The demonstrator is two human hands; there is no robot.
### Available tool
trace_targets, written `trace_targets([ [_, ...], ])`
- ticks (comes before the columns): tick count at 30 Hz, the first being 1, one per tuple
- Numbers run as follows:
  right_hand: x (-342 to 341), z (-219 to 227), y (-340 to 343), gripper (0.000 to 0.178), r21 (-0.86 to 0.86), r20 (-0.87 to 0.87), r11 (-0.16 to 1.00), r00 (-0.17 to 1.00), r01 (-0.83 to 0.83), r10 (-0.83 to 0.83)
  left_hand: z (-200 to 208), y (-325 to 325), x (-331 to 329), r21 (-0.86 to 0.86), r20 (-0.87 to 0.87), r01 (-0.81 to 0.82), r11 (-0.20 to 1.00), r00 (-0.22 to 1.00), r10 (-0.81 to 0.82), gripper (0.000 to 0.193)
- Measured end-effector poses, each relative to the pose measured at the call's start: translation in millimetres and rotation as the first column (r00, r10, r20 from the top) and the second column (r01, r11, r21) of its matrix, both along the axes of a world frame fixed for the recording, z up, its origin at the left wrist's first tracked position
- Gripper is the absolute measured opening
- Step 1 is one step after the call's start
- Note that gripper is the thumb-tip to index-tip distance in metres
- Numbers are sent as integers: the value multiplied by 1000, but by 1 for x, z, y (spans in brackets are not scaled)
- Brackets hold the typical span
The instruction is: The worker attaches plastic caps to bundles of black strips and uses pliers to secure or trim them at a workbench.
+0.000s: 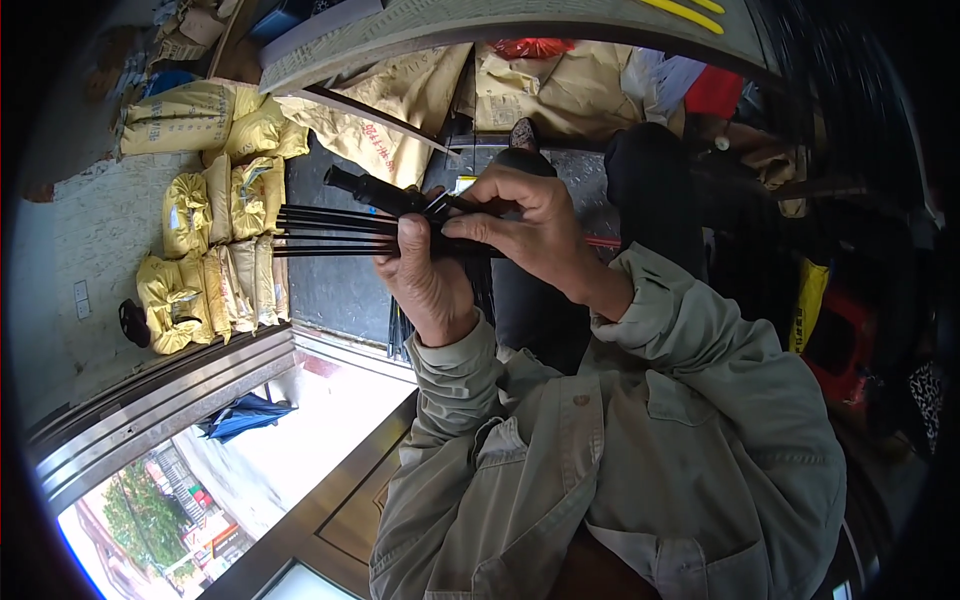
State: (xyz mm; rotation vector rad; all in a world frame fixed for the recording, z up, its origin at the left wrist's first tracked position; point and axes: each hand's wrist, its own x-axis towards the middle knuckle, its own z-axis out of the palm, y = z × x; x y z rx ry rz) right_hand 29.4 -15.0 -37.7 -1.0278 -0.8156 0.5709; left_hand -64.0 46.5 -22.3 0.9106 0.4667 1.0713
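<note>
Both hands meet around what looks like a black umbrella frame, with a thick tubular end pointing up and left. Several thin black rods stick out leftward from it, roughly parallel. My left hand is closed on the rods from below, its thumb lying on top. Across the middle of the frame, my right hand pinches a small part with thumb and fingers; the fingers hide that part. A small shiny metal piece shows between the hands. More dark rods hang below my left hand.
Stacked yellow woven sacks line the left wall. A worktop spans the far side, with large brown sacks under it. At lower left is an open doorway with a blue umbrella outside. A red object stands right.
</note>
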Motion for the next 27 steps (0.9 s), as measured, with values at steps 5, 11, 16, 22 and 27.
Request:
trace_targets([
  [5, 15, 1, 2, 20, -129, -159, 968, 968, -217, 196, -4, -4, 3, 81, -15, -116, 990, 993, 117, 26],
  [11, 6, 2, 2, 17, -114, -145, 979, 977, -171, 154, -5, -13, 11, 113, 13, -154, 982, 988, 154, 28],
  [16, -3, 2, -4, 19, -80, -194, 990, 976, -116, 99, -4, -17, 15, 146, 9, -137, 980, 990, 137, 37],
  [22, 4, 9, -11, 19, -134, -153, 971, 972, -199, 178, -9, -14, 16, 298, -148, -252, 921, 941, 305, 27],
  [27, 8, 16, -11, 24, -21, -113, 996, 990, -84, 81, -5, -19, 19, 390, -215, -269, 881, 903, 371, 22],
])
